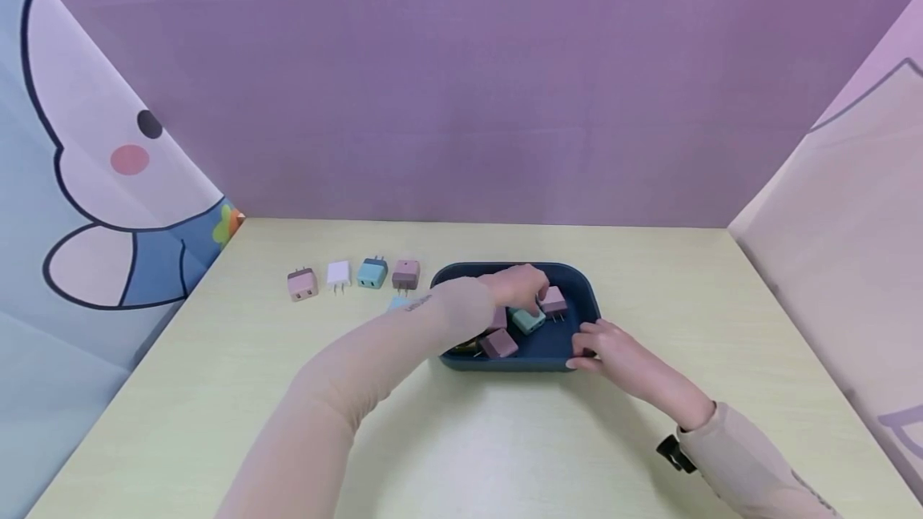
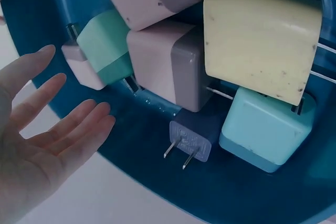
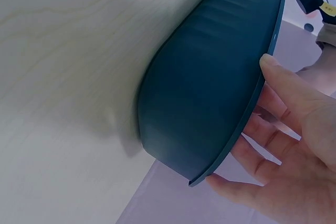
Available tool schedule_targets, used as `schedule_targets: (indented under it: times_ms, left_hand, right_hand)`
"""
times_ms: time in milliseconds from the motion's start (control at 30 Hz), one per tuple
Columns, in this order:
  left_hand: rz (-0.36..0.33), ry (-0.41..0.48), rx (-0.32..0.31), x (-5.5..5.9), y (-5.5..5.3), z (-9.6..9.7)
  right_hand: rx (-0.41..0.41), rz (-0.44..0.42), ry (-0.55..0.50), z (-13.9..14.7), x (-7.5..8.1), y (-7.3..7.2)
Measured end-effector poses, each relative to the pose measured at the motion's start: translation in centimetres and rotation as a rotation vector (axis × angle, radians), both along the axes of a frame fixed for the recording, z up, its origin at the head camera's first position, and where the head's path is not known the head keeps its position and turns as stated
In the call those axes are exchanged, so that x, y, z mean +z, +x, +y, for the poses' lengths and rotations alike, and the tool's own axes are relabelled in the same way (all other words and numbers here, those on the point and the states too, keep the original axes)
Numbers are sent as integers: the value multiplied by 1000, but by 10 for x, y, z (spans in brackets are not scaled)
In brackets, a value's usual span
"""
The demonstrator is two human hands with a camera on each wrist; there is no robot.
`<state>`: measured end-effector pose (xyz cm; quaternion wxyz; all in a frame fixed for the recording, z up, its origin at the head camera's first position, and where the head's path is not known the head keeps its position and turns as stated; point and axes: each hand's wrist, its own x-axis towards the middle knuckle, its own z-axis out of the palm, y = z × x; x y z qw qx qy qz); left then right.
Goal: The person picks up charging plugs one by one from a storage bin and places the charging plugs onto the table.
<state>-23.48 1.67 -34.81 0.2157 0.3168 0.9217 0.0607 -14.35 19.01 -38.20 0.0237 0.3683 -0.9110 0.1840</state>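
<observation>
My left hand [image 1: 521, 287] is over the dark blue plastic bin [image 1: 534, 364], its fingers extended and empty in the left wrist view. Nearest to it are a green plug adapter [image 2: 105, 45] and a small pink one [image 2: 86, 72]. Deeper among the pile lie a pink and grey adapter [image 2: 157, 59], a yellow one [image 2: 262, 40], a light blue one [image 2: 268, 127] and a dark one with its two prongs showing [image 2: 191, 140]. At the bin's near right corner, my right hand [image 1: 609, 351] holds the rim between thumb and fingers.
Left of the bin, a row on the table [image 1: 461, 455] has a pink adapter [image 1: 302, 284], a white one [image 1: 338, 275], a blue one [image 1: 372, 272] and a purple-pink one [image 1: 406, 274]. Another blue adapter [image 1: 399, 303] is partly hidden by my left sleeve. A purple cloth backdrop [image 1: 476, 102] rises behind.
</observation>
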Motion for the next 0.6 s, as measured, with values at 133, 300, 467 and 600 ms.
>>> schedule_targets:
  times_ms: [133, 300, 467, 600]
  left_hand:
    - [9, -15, -1, -2, 1, 3]
    - [8, -21, 10, -6, 0, 5]
    - [-22, -33, 39, -10, 0, 7]
    - [-27, -35, 42, -14, -1, 7]
  right_hand:
    - [-1, 8, 1, 0, 0, 0]
    - [2, 11, -1, 0, 0, 0]
    - [-1, 0, 0, 0, 0, 0]
    - [-4, 0, 3, 0, 0, -1]
